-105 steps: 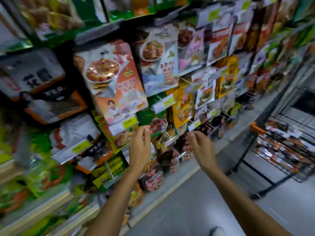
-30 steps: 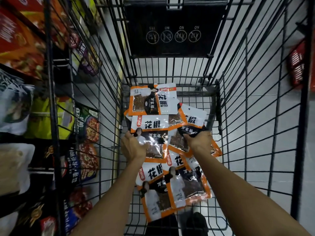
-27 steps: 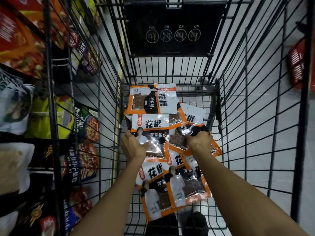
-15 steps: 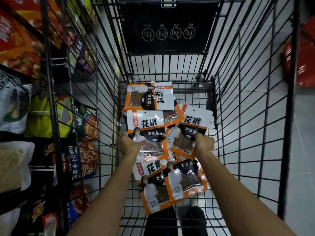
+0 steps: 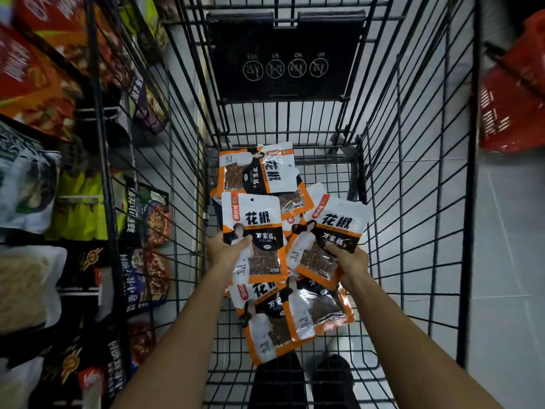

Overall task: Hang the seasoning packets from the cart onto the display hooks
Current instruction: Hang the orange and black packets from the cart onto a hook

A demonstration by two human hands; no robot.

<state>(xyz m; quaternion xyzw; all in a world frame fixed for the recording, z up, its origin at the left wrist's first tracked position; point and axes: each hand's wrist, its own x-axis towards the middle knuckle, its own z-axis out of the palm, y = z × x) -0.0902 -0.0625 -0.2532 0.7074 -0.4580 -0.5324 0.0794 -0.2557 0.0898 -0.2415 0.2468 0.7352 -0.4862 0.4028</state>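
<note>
Inside the cart (image 5: 471, 202), above its wire floor, each hand grasps one seasoning packet. The left hand (image 5: 225, 249) pinches the upright packet (image 5: 250, 219) at its lower left edge, thumb across the front and fingers behind. This packet is close to the cart's left wall, its white top and hang hole pointing toward the far end. The right hand (image 5: 349, 261) grips the tilted packet (image 5: 330, 231) near its lower right corner, thumb on the front, and the top leans toward the right wall. The inner edges of the two held packets are just beside each other; whether they touch cannot be told.

At the far end of the floor the sideways packet (image 5: 259, 172) lies partly over another one. Toward the near end the two overlapping packets (image 5: 295, 317) lie flat, lower than the hands. All are white, orange and black, with a clear window showing brown spice.

On the far wall hangs a black flap (image 5: 284, 33) with four round icons. Shelf goods (image 5: 144, 214) show through the left wall, and a red basket (image 5: 513, 107) sits beyond the right wall.
</note>
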